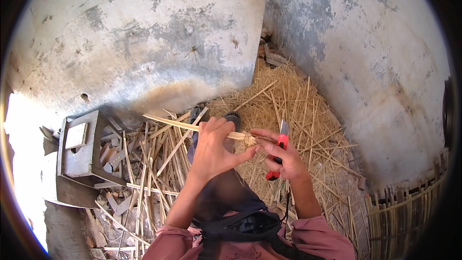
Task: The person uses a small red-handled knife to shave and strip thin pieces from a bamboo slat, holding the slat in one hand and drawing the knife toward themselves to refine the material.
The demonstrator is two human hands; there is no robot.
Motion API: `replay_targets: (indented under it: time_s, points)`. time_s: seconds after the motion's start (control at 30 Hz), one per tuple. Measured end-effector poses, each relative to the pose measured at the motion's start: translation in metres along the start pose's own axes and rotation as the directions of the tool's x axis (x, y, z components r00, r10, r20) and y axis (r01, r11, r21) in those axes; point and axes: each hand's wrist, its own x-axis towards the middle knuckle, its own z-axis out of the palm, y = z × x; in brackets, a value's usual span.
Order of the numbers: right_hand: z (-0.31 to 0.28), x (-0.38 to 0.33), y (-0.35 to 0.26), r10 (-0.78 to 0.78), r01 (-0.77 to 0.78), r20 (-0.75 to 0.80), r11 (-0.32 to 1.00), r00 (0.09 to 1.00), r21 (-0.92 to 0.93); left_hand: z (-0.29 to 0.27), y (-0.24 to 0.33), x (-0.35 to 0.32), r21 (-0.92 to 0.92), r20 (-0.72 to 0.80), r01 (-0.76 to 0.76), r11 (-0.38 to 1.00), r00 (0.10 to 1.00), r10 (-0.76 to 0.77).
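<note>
The left hand (213, 145) curls around a wooden stick (175, 123), thumb outstretched; the half-closed right hand (288, 160), beside the stick's frayed tip (250, 139), holds a red knife (282, 141).

Beyond my hands (211, 145) I see two peeling, grey-white walls (144, 43); beneath, a floor (337, 190) strewn with golden straw (257, 84); to the left, bright white light (29, 159).

Observed matt, wood-like fibre in the long strip (178, 123), looking rough and frayed at the near end (250, 139). Recorded smooth plastic on the cutter handle (283, 141), bare metal on its blade (284, 127). Noted rough, flaking plaster-like wall (144, 43), dry matt straw (301, 94), weathered wood-looking box (79, 156), matt cloth sleeves (166, 243).
</note>
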Motion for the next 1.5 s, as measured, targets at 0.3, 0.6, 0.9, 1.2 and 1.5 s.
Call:
replay_targets:
  time_s: [0.3, 0.6, 0.9, 1.2, 1.5]
  points:
    - [-0.014, 0.001, -0.008, -0.265, 0.259, -0.051, 0.960, 0.963, -0.104, -0.003, 0.000, 0.004, 0.012, 0.089, -0.001, 1.000, 0.996, 0.000]
    - [0.000, 0.007, 0.061, -0.325, 0.272, -0.219, 0.932, 0.920, -0.241, 0.007, 0.018, 0.009, -0.076, -0.022, -0.020, 0.997, 1.000, 0.019]
    - [-0.010, 0.002, 0.010, -0.423, 0.377, -0.208, 0.898, 0.882, -0.226, 0.009, 0.005, 0.005, -0.216, -0.007, 0.048, 0.975, 0.999, -0.051]
    - [-0.003, -0.019, -0.018, -0.488, 0.419, -0.061, 0.802, 0.871, -0.426, 0.004, 0.012, 0.004, 0.088, -0.071, 0.012, 0.996, 0.997, -0.006]
    - [0.020, -0.030, -0.022, -0.574, 0.448, 0.118, 0.477, 0.810, -0.756, 0.000, 0.012, -0.001, -0.033, 0.117, 0.078, 0.996, 0.990, -0.074]
